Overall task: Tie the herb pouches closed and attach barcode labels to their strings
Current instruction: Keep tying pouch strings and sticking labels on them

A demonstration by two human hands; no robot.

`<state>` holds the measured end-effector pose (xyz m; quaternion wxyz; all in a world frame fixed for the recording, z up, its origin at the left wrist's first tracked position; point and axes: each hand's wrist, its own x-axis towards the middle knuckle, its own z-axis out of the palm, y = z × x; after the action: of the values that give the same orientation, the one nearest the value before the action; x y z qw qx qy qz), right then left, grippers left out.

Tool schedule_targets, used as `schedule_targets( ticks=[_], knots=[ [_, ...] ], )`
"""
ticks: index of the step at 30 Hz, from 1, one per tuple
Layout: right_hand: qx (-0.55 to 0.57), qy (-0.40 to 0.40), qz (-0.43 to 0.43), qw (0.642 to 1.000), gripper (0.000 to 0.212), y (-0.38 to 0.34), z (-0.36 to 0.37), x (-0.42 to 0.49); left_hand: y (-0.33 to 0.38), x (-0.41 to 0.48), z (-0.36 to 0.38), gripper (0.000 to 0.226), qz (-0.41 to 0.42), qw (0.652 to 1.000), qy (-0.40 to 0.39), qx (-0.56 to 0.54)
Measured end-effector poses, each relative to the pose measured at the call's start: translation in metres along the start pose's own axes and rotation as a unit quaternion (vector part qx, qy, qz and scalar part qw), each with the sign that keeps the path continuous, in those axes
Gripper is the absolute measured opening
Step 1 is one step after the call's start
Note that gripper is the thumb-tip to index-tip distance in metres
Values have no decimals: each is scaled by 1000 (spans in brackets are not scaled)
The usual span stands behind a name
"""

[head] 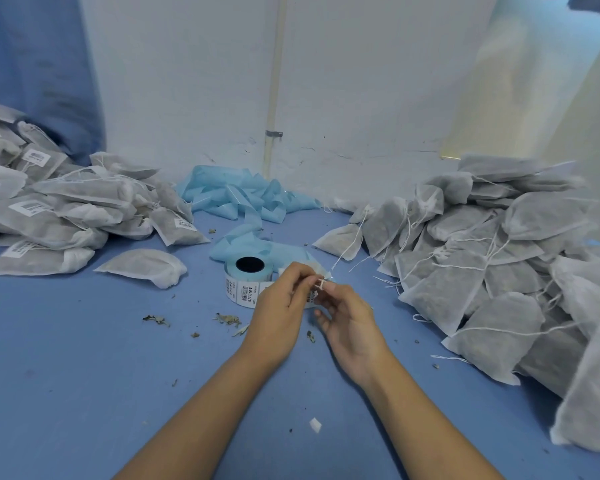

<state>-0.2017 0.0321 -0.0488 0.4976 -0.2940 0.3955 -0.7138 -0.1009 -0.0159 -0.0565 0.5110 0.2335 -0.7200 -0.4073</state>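
Right heap: a large pile of white non-woven herb pouches (492, 271) filled with grey-green dried herb, lying on the right of the blue desk (84, 375); thin white drawstrings trail loose from their necks, and no labels show on them.
Left heap: a second pile of the same white pouches, labelled (49, 209), on the left of the desk; several carry white barcode stickers.
Single pouch: one flat white half-round pouch (142, 266) lies alone just in front of the left heap.
Label roll: a roll of white barcode labels on pale blue backing (246, 280) stands on the desk just beyond the hands, its dark core facing up.
Spent backing: a tangle of pale blue backing strip (246, 199) runs from the roll back to the white wall.
Left hand (278, 306): raised over the desk centre, fingers curled narrow, thumb and forefinger pinching a small white barcode label (310, 296).
Right hand (347, 317): just beside the left, fingertips meeting it, fingers narrow and pinching the same label where a white string (342, 256) crosses it.
String: it leads from the pinch to a pouch at the near edge of the right heap.
Desk litter: dried leaf crumbs (227, 320) and a white paper scrap (315, 425).
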Motion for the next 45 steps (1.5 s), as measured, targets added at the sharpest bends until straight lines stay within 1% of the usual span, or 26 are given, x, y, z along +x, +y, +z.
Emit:
schedule_targets(
  ticks=[2,5,12,18,21,23,26,28,30,32,35,37,40,42,45],
  knots=[
    [32,-12,24,999,15,0,0,1,0,0,0,16,8,1000,2,11],
    [52,-36,48,997,8,-2,-2,0,-1,1,-2,16,14,999,12,46],
    [135,-22,49,989,9,-2,-6,0,-3,3,-9,12,-4,996,22,85],
    [151,-18,35,988,8,-2,-7,2,-4,2,-8,10,-7,995,19,97],
    [156,-17,58,986,7,-4,-7,2,-5,1,-9,11,4,994,17,104],
    [153,-55,100,982,15,-4,-6,-1,-5,2,-11,15,9,995,42,90],
    [123,-148,159,968,28,-3,-1,-6,-4,3,-12,16,16,995,64,71],
    [101,-189,176,961,31,0,1,-8,-3,3,-11,18,11,996,63,66],
    [95,-203,175,959,30,2,4,-9,-4,3,-11,22,3,996,76,56],
    [96,-179,165,965,29,2,4,-7,-4,4,-14,24,-14,994,97,43],
    [91,-105,158,978,24,2,1,-3,-4,5,-17,19,-23,993,110,38],
    [93,-59,153,982,34,2,-1,0,-3,4,-16,17,-3,994,91,63],
    [74,-40,143,986,47,2,-2,2,-4,2,-13,15,46,988,33,144],
    [19,-19,113,993,44,2,-1,3,-6,1,-12,15,71,980,2,186],
    [-95,17,21,995,30,5,-1,2,-5,-1,-10,16,67,981,-1,180]
  ],
)
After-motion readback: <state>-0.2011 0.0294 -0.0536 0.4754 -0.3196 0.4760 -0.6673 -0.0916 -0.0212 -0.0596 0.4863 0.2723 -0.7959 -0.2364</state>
